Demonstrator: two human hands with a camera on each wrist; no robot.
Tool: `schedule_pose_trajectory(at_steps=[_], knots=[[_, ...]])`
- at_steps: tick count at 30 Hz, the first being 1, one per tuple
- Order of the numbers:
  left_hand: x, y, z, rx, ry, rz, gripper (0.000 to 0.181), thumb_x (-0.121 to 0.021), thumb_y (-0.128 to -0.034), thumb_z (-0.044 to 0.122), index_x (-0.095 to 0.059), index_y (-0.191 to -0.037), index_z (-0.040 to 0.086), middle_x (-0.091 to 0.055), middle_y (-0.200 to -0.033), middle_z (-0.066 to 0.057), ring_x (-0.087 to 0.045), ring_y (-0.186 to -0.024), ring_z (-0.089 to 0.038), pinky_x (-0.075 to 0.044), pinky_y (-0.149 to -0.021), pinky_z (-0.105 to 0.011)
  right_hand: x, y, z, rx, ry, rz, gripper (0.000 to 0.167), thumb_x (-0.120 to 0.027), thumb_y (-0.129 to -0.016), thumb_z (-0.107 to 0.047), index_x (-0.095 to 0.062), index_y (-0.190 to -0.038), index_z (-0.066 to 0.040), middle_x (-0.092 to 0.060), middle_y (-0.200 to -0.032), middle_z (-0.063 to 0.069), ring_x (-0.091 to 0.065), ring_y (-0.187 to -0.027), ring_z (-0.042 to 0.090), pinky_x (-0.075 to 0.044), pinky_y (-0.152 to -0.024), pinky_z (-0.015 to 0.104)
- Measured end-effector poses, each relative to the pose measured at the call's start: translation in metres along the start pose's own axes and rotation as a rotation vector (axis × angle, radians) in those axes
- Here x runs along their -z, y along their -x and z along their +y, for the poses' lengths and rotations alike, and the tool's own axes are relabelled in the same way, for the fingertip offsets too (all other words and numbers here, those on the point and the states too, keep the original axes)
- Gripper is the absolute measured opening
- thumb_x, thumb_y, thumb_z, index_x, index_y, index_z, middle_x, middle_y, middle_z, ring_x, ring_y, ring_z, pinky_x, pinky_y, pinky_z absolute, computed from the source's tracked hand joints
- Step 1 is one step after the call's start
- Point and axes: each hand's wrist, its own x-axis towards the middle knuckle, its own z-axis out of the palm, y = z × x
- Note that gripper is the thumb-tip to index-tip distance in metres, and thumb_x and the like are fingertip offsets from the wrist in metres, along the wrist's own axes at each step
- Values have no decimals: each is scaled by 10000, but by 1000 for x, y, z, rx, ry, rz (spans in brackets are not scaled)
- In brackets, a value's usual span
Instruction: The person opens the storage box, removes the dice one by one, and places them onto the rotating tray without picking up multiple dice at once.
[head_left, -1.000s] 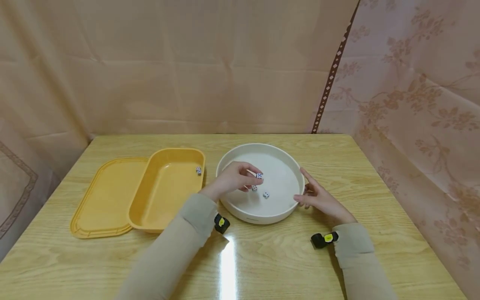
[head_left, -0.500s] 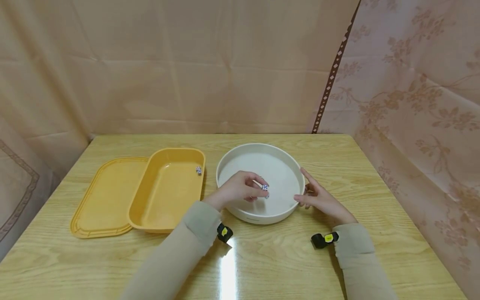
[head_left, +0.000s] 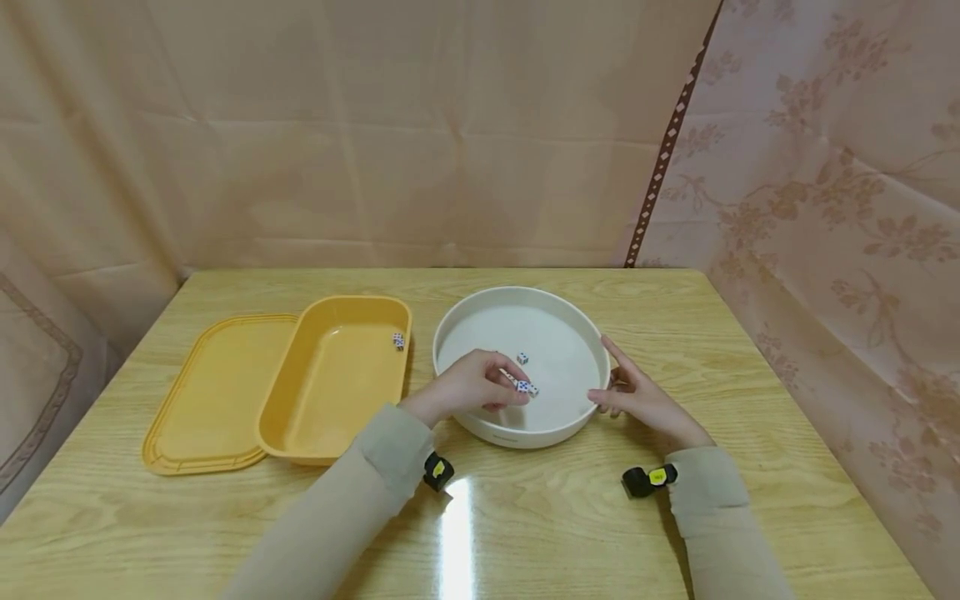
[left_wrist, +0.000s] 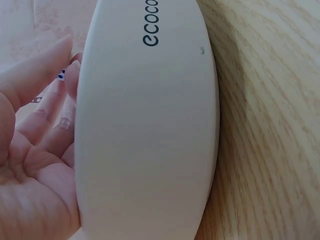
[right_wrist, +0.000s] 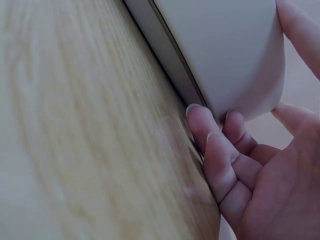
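Note:
In the head view, my left hand (head_left: 483,383) is over the round white tray (head_left: 558,333). Thumb and fingers pinch a white die with blue dots (head_left: 522,386), low over the tray floor. Close beside it lies a second die (head_left: 534,389), and a third die (head_left: 522,357) sits farther back. The fingers partly hide more dotted white between them. In the left wrist view, the tray wall (left_wrist: 145,125) covers much of the hand. My right hand (head_left: 645,400) grips the tray's right side; the right wrist view has curled fingertips (right_wrist: 202,122) at its lower edge.
Left of the tray stands a yellow box (head_left: 330,392), with dice (head_left: 398,342) inside against its right wall. A yellow lid (head_left: 217,392) lies left of it, its edge under the box. Everything rests on a wooden table (head_left: 555,533); curtains hang behind.
My left hand has moved toward the front of the tray with its pinched die, over to the other die. The die farther back has come into sight. My right hand has stayed put.

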Motion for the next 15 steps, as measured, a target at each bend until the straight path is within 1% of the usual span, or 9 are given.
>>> schedule_pose_trajectory(at_steps=[4,8,15], knots=[[0,0,-2,-2,0,2,254,-783,-855,150,-697,-1072,50,-707,-819,-34,-599,-638,-121,-540,-624,-227,0,0,1,2,5,3,955,-700,-935,-266,-17,-1602,-278,-525,-1015,132,-585,-784,161,-503,-685,263],[2,1,-3,15,-3,6,258,-784,-857,164,-696,-1073,54,-699,-826,-34,-614,-666,-131,-557,-643,-242,0,0,1,6,4,0,951,-698,-936,-260,-18,-1602,-277,-523,-1015,134,-588,-786,162,-506,-684,263],[4,1,-3,36,-26,-16,297,-773,-869,198,-687,-1117,59,-677,-862,-36,-600,-683,-135,-551,-652,-235,-1,0,0,2,-4,0,947,-696,-937,-263,-20,-1600,-298,-515,-1020,132,-582,-791,167,-503,-683,265]])
